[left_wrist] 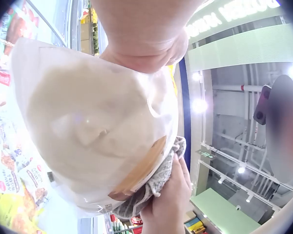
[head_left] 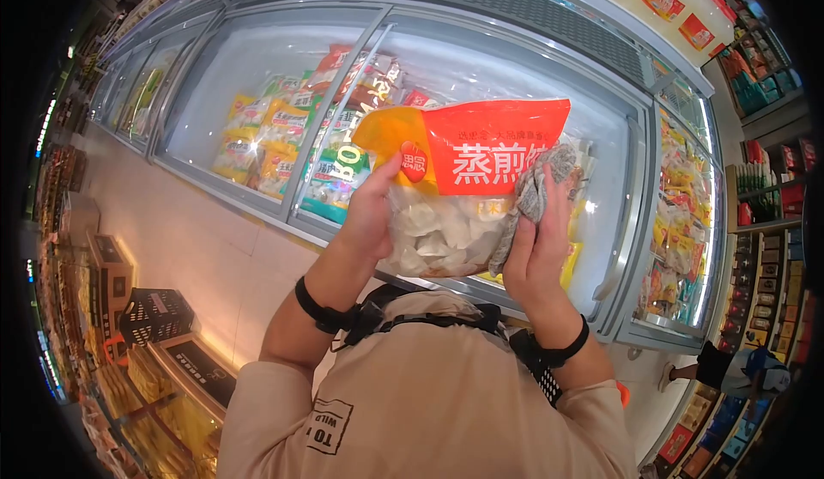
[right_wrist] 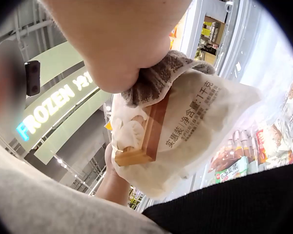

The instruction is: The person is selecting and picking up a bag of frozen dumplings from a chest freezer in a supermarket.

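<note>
A red, orange and clear bag of frozen dumplings (head_left: pixel 442 226) is held up over the freezer in the head view. The left hand (head_left: pixel 369 213) grips its left side, thumb on the printed front. On the right side, the right hand (head_left: pixel 539 243) holds the bag through a grey cloth (head_left: pixel 534 189). In the left wrist view the bag's pale underside (left_wrist: pixel 97 122) fills the middle, with the right hand (left_wrist: pixel 168 200) and cloth (left_wrist: pixel 158 178) at its lower corner. The right wrist view shows printed text on the bag (right_wrist: pixel 190 122) below the cloth (right_wrist: pixel 158 80).
The chest freezer (head_left: pixel 287 215) holds several bagged foods (head_left: pixel 257 140) at the left and beneath the held bag. Another freezer section (head_left: pixel 682 230) with packages stands at the right. A black basket (head_left: pixel 159 314) is at the lower left. Another person (head_left: pixel 742 372) is at the lower right.
</note>
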Demonstrator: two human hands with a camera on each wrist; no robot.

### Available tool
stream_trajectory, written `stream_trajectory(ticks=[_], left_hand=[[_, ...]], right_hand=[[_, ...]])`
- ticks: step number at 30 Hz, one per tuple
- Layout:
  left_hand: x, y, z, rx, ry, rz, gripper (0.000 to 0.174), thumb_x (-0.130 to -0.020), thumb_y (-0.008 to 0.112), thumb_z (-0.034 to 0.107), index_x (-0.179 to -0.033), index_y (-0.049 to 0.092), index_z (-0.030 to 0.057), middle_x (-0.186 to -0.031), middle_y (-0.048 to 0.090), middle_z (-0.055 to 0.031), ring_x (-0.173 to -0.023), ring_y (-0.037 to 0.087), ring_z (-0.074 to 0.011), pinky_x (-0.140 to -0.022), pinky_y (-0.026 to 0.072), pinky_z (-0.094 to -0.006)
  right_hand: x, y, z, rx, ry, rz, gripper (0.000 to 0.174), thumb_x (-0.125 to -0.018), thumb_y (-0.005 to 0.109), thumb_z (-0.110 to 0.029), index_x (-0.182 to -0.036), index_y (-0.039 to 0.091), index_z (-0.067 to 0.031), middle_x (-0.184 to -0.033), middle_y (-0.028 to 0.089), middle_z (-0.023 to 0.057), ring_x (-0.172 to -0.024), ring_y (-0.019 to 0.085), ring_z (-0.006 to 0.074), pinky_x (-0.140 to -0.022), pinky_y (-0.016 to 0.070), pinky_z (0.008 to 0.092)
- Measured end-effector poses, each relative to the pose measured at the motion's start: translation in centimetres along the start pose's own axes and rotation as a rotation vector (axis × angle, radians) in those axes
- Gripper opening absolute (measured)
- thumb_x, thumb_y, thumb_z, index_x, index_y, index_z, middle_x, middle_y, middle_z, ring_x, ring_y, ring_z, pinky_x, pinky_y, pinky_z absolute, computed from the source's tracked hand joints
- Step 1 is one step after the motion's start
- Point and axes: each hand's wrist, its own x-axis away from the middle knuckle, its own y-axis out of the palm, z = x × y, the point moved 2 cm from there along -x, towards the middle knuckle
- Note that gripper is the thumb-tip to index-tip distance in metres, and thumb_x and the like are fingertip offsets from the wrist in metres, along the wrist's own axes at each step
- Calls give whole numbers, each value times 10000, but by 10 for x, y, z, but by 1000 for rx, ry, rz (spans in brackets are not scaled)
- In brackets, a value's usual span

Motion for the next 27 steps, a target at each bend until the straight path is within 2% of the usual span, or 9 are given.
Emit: stream_trajectory(ticks=[2, 4, 7, 10, 13, 17, 19, 22, 27], left_hand=[[1, 0, 5, 8, 17, -8, 426, -1024, 415, 299, -1386, 444, 76, -1310, 575, -87, -1190, 571, -220, -1026, 447, -383], [0, -5, 9, 16, 36, -17, 431, -1025, 413, 301, -1390, 435, 74, -1319, 567, -90, -1201, 563, -223, -1032, 442, -387], [-1, -3, 12, 36, 67, -55, 439, -1027, 411, 301, -1400, 420, 69, -1337, 551, -96, -1219, 549, -228, -1040, 434, -393], [0, 5, 15, 67, 79, -89, 446, -1029, 410, 300, -1409, 406, 66, -1353, 535, -104, -1232, 538, -235, -1047, 427, -398], [-2, 9, 15, 77, 91, -88, 445, -1030, 410, 298, -1408, 409, 64, -1359, 528, -110, -1238, 533, -237, -1050, 424, -401], [-9, 5, 12, 51, 136, -53, 470, -1039, 357, 319, -1415, 385, 39, -1364, 529, -139, -1235, 544, -283, -1057, 428, -442], [-7, 11, 12, 42, 127, -58, 471, -1037, 370, 320, -1415, 385, 39, -1370, 524, -140, -1239, 540, -284, -1058, 427, -440], [-8, 11, 8, 31, 125, -21, 478, -1035, 386, 325, -1418, 384, 39, -1376, 519, -140, -1245, 534, -283, -1057, 429, -437], [-12, 18, 3, 90, 112, -21, 466, -1030, 416, 311, -1407, 403, 37, -1348, 539, -132, -1216, 554, -264, -1035, 447, -416]], right_hand=[[11, 2, 5, -41, 46, -22, 507, -915, 432, 18, -1405, 345, 114, -1381, 433, 316, -1284, 405, 493, -1105, 288, 482], [23, 5, 12, -63, 75, -54, 505, -921, 419, 17, -1410, 337, 112, -1376, 442, 312, -1296, 415, 469, -1106, 299, 458], [47, 16, 32, -272, 278, -36, 493, -940, 397, 2, -1417, 331, 107, -1378, 450, 300, -1292, 446, 426, -1096, 324, 430], [57, 22, 41, -269, 300, -25, 479, -960, 379, -23, -1421, 335, 99, -1365, 470, 289, -1277, 477, 385, -1077, 351, 403], [60, 21, 48, -241, 357, -82, 466, -972, 382, -44, -1417, 348, 90, -1327, 509, 282, -1251, 504, 368, -1065, 363, 390], [73, 31, 64, -333, 496, -132, 438, -979, 404, -69, -1393, 396, 74, -1293, 552, 244, -1217, 532, 324, -1053, 374, 372], [75, 35, 73, -401, 560, -168, 425, -984, 410, -81, -1382, 417, 67, -1292, 563, 220, -1209, 538, 301, -1049, 377, 363], [67, 30, 78, -477, 641, -300, 405, -990, 406, -86, -1368, 441, 56, -1305, 565, 181, -1204, 536, 266, -1043, 381, 352], [72, 46, 81, -757, 944, -197, 370, -989, 398, -46, -1340, 479, 38, -1270, 591, 142, -1141, 554, 209, -1012, 404, 322]])
